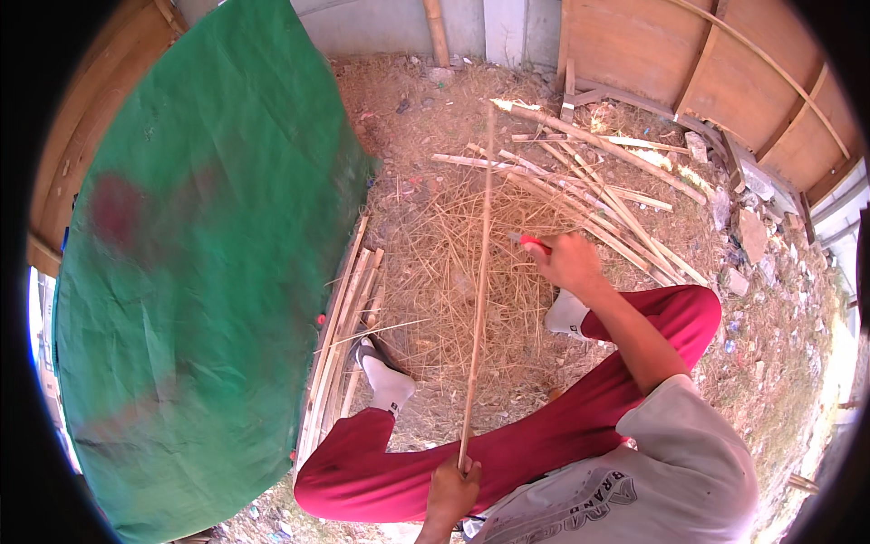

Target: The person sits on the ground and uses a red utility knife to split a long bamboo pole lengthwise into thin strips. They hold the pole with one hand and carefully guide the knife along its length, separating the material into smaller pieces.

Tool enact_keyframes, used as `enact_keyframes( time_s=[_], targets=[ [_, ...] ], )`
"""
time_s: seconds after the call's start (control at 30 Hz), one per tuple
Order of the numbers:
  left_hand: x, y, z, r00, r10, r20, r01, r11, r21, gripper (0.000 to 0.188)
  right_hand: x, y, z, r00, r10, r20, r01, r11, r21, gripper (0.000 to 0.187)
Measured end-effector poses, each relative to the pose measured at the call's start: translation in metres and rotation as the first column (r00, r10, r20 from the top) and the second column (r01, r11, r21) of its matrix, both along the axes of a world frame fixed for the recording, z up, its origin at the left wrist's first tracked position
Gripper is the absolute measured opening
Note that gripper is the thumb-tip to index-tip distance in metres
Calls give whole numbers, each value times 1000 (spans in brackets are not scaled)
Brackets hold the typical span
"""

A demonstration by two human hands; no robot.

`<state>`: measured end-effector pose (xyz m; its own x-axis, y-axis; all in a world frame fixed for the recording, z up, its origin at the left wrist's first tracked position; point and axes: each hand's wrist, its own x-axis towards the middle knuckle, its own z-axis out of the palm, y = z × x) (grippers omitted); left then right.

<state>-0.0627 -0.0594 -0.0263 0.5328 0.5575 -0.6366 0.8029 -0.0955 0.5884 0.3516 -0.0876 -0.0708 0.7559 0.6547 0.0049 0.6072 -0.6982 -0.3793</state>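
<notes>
My left hand [453, 490] is low in the picture, near my lap, with its fingers wrapped round the lower end of a long thin bamboo strip [482, 272]. The strip rises away from me, nearly straight, over the litter on the ground. To the right of the strip, my right hand [573, 261] is closed on a red-handled knife [533, 243]. Its short greyish tip points left toward the strip, with a gap between them. Below the strip lies a spread of thin bamboo shavings [444, 236], between my feet.
Split bamboo poles [598, 199] lie crossed at the far right of the shavings. More bamboo strips [337, 335] lie beside a large green tarp [208, 227] on the left. Stone rubble [750, 231] lines the right side, below wooden panels [634, 45].
</notes>
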Motion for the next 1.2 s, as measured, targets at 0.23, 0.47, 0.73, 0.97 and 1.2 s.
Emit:
enact_keyframes(
  time_s=[0.23, 0.47, 0.73, 0.97, 1.2],
  targets=[
    [-2, 3, -2, 1000, -3, 31, 1, 999, 42, 25, -40, -22, 55, 980, 41, -193, 21, 951, 308, 34],
    [13, 9, 4, 1000, -18, 24, 17, 1000, 26, 24, -114, -26, 45, 824, 544, -156, -467, 809, 357, 37],
    [-3, -7, 2, 1000, -8, -20, 9, 998, 60, 20, -116, -18, 55, 808, 588, -38, -567, 794, 219, 41],
    [-57, -35, -9, 996, -81, -24, 82, 995, 56, 22, -22, 8, 30, 997, 77, -32, -77, 997, -17, 44],
    [-96, -28, 9, 985, -51, -166, 57, 998, 31, 39, 46, -46, -11, 979, -138, -150, 153, 984, 89, 42]
  ],
)
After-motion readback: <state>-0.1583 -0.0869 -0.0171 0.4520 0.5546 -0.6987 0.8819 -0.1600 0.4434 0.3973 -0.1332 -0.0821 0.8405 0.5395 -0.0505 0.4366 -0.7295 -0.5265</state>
